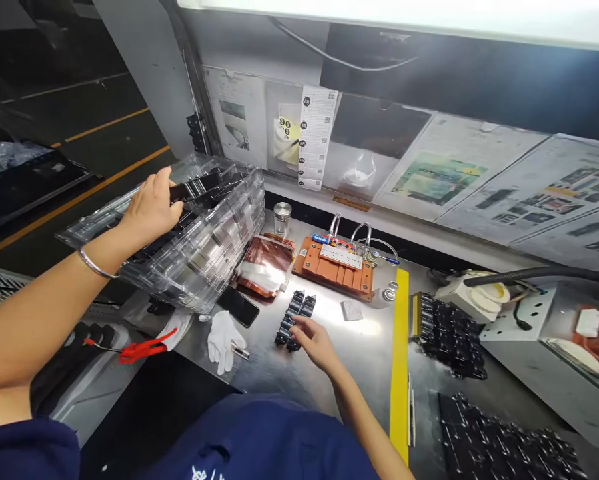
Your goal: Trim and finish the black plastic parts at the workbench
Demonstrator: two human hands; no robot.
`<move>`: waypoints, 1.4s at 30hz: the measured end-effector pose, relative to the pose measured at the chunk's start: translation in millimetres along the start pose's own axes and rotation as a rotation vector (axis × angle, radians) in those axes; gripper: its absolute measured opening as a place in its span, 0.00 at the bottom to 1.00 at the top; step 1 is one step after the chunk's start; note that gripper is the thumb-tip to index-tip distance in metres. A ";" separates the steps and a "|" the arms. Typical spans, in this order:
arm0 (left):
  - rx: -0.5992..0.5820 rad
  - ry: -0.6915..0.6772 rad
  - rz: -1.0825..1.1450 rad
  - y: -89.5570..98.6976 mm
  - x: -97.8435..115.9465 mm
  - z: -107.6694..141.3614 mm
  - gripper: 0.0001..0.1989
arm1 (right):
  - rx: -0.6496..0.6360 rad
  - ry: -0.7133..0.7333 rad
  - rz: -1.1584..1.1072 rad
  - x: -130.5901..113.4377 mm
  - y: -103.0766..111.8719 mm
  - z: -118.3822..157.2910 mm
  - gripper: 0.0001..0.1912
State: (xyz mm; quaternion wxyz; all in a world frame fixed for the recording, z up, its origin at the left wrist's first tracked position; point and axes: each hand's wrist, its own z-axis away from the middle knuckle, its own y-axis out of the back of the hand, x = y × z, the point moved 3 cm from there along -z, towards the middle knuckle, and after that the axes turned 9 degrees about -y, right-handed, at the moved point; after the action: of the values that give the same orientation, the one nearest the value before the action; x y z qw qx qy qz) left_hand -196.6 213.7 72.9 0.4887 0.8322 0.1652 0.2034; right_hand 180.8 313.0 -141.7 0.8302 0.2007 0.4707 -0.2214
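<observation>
My left hand is over the stack of clear plastic trays at the left, its fingers closed round a black part with silvery pieces. More dark parts lie in the top tray, partly hidden by the hand. My right hand hovers at the lower end of a cluster of small black parts on the metal table. Its fingers are loosely curled, and whether they touch the nearest part is hard to tell. Behind the cluster sits an orange-brown fixture with a white perforated plate and two silver clamp handles.
Near the trays are copper-coloured film bags, a phone, a white glove and a lidded jar. Red-handled pliers lie at the table's left edge. Right of the yellow strip are black part groups and a grey machine.
</observation>
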 end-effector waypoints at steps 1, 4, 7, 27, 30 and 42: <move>0.005 0.019 -0.022 -1.8 -11.5 5.7 0.36 | -0.008 0.012 0.014 -1.7 -1.1 -3.9 0.24; 0.009 0.058 -0.036 -6.5 -43.2 22.1 0.29 | -0.052 0.040 0.065 -0.9 -5.8 -15.3 0.23; -0.052 0.028 -0.081 -11.6 -58.5 23.1 0.28 | -0.107 0.041 0.102 6.1 -12.4 -25.8 0.22; -0.629 0.140 -0.355 -62.4 -128.1 -102.6 0.32 | 0.092 -0.184 -0.101 49.9 -30.5 -30.8 0.28; -0.485 0.223 -0.354 -69.2 -146.0 -111.6 0.33 | 0.163 -0.210 -0.159 49.8 -57.0 -36.1 0.28; -0.617 0.121 -0.163 -100.3 -128.0 -154.0 0.27 | 0.209 0.510 0.276 -110.1 -161.4 -57.0 0.15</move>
State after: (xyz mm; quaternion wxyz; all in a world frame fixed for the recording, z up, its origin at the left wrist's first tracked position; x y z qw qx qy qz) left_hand -391.7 314.9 29.6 0.7217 0.6153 0.1907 0.2533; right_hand 1.1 230.9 -93.2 0.6824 0.3959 0.6068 -0.0964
